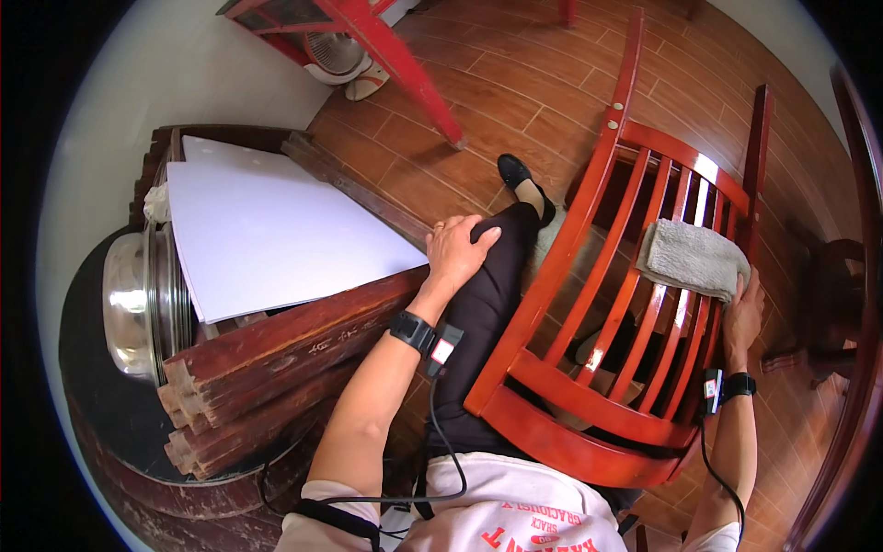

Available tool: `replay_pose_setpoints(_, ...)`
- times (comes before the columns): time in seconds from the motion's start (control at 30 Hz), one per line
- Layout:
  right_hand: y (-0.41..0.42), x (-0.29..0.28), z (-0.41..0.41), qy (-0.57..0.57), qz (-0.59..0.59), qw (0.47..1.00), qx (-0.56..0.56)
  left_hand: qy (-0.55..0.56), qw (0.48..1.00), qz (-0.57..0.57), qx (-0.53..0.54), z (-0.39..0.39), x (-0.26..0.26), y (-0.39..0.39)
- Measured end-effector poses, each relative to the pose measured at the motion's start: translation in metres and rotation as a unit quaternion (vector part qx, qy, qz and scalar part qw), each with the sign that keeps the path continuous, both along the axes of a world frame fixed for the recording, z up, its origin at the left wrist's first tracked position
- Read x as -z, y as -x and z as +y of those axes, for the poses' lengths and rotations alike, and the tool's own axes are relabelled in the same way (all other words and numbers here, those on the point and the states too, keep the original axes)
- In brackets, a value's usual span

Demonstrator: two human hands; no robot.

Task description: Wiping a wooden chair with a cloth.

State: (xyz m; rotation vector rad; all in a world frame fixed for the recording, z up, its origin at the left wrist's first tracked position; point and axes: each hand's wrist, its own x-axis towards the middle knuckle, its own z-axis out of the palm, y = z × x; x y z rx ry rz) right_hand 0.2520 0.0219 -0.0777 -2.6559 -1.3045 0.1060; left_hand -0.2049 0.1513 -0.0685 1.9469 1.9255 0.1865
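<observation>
My left hand (458, 251) rests on the knee of my black trousers (486, 310), holding nothing, its thumb apart from the fingers. A red-brown wooden chair (514, 400) is tipped with its slatted back facing up and its top rail by my lap. Across the slats lies a folded grey cloth (693, 259). My right hand (745, 307) is at the cloth's right end, thumb against it and fingers along the outer side of the chair frame. The fingertips are partly hidden.
At left, white boards (276, 228) lie on stacked dark wooden beams (290, 345) beside a shiny metal basin (127, 307). A red-painted table leg (414, 83) and an electric fan (336, 55) stand ahead. Dark wooden furniture (838, 297) is at right. Cables run from both wrists.
</observation>
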Motion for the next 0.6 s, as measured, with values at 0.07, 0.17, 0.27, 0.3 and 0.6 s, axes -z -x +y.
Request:
replay_pose_setpoints(0.07,0.003,-0.002,0.002,-0.008,0.003,1.000,-0.002,-0.067,0.997,-0.029,0.025,-0.001,-0.002,-0.016)
replay_pose_setpoints(0.17,0.005,-0.006,0.003,-0.014,-0.006,1.000,-0.005,-0.202,0.968,-0.106,0.104,-0.005,-0.016,-0.060)
replay_pose_setpoints(0.27,0.001,-0.001,0.000,-0.013,-0.008,1.000,-0.010,-0.208,0.937,-0.142,0.241,-0.010,-0.032,-0.124)
replay_pose_setpoints(0.3,-0.002,-0.002,-0.002,-0.017,-0.012,1.000,-0.011,-0.211,0.921,-0.144,0.294,-0.014,-0.040,-0.148)
replay_pose_setpoints(0.6,0.012,-0.008,-0.022,-0.022,0.008,1.000,-0.006,-0.115,0.947,-0.120,0.275,-0.054,-0.015,-0.255)
